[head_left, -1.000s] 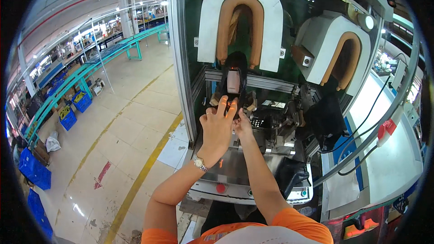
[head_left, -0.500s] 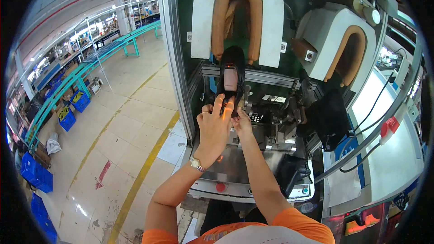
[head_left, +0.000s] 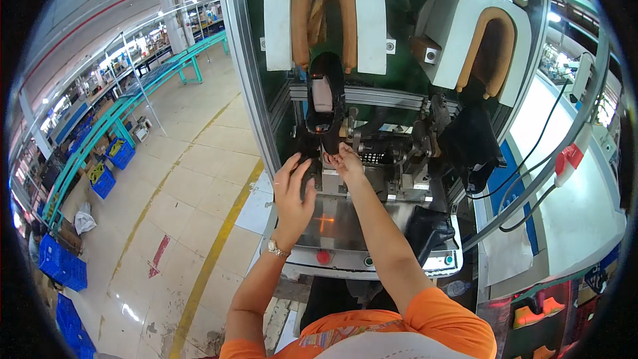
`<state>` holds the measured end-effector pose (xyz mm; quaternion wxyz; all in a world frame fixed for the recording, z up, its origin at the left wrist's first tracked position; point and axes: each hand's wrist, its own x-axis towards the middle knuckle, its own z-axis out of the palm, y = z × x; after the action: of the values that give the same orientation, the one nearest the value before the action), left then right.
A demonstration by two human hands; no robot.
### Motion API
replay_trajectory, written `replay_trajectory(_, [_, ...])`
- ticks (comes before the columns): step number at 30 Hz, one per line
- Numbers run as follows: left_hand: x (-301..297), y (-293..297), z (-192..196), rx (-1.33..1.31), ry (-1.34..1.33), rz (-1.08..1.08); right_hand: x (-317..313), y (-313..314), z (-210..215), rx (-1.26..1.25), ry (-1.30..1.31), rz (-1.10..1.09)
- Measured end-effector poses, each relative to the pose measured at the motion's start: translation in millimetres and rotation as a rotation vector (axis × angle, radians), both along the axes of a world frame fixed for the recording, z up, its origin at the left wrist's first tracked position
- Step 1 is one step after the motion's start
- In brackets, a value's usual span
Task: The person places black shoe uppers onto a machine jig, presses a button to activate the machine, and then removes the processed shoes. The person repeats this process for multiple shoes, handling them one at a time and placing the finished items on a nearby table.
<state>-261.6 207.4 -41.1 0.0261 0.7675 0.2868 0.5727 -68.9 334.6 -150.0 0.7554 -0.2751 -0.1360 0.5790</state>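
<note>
1. Shoe (head_left: pixel 325 93) is in the machine (head_left: pixel 238 46), just below the brown pad (head_left: pixel 300 23).
2. Left hand (head_left: pixel 290 196): fingers spread, near the shoe's lower end.
3. Right hand (head_left: pixel 347 162): fingers bunched at that end; cannot tell whether they pinch it.

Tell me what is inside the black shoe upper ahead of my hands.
In the opening of the black shoe upper, a pale pinkish piece shows; its kind is unclear. The upper itself covers whatever lies deeper inside.

The left hand (head_left: pixel 292 196) has drawn back from the black shoe upper (head_left: pixel 325 86). Orange light has left its fingers, and a full glowing cross (head_left: pixel 324 220) now shows on the metal plate (head_left: pixel 362 216).
</note>
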Motion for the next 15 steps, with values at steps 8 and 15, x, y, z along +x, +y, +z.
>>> replay_trajectory(8, [30.4,28.7,61.6,0.197,0.389,0.213,-6.4,3.0,5.3,-0.07,-0.017,-0.069])
replay_trajectory(15, [35.5,29.7,58.5,0.177,0.336,0.201,-0.6,0.1,-12.5,0.135,-0.017,0.032])
